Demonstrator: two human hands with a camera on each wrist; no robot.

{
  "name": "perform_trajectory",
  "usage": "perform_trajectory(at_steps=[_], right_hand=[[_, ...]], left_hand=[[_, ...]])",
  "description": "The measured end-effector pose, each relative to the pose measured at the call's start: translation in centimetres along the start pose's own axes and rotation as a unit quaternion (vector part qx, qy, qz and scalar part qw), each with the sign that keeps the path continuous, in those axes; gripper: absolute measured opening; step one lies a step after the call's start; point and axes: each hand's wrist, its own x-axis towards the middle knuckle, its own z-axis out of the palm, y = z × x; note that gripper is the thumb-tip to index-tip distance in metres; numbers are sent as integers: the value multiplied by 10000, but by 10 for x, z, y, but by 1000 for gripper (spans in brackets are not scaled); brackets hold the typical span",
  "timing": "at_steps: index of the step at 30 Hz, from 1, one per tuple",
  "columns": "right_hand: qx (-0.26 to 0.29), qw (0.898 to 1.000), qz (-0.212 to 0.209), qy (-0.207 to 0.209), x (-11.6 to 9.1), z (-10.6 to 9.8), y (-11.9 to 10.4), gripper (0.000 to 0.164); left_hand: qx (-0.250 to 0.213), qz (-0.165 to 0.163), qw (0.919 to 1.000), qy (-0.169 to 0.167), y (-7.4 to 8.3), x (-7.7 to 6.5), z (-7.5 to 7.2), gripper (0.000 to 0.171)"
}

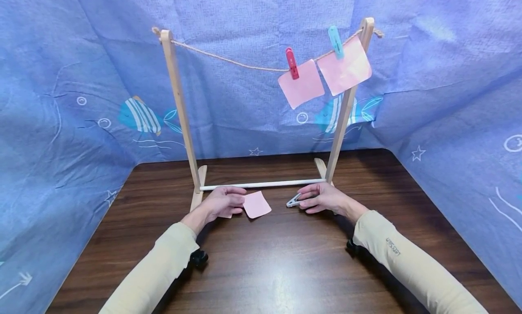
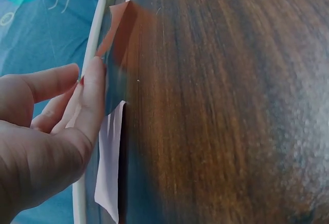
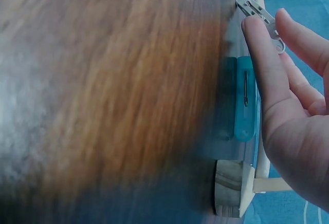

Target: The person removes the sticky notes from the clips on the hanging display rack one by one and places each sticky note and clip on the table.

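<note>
My left hand (image 1: pixel 225 201) pinches the left edge of a small square of pink paper (image 1: pixel 257 204), near the white bar of a wooden stand. Beneath that hand a second pink sheet (image 2: pixel 109 167) lies on the table, mostly covered by the hand in the head view. Between thumb and fingers of my right hand (image 1: pixel 322 197) is a light grey clothespin (image 1: pixel 293 200), its tip pointing toward the paper. In the right wrist view a teal clothespin (image 3: pixel 245 99) rests on the table below the right hand, beside the wooden foot (image 3: pixel 230 188).
Two wooden posts (image 1: pixel 179 92) carry a sagging rope (image 1: pixel 228 60). On its right half a red clothespin (image 1: pixel 292 64) and a light blue clothespin (image 1: pixel 336 42) hold two pink sheets (image 1: pixel 302 85). The white bar (image 1: pixel 265 184) joins the posts low down, across the brown table (image 1: pixel 269 255).
</note>
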Motion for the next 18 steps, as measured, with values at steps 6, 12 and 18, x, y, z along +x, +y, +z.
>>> perform_trajectory(at_steps=[6, 12, 18], right_hand=[[-64, 9999, 90, 53, 2, 0, -1, 51], [-67, 9999, 112, 39, 5, 0, -2, 52], [-89, 9999, 93, 49, 7, 0, -1, 51]], left_hand=[[-203, 31, 9997, 130, 0, 5, 1, 37], [-156, 200, 9992, 304, 1, 7, 1, 37], [-166, 161, 9990, 383, 3, 5, -1, 37]])
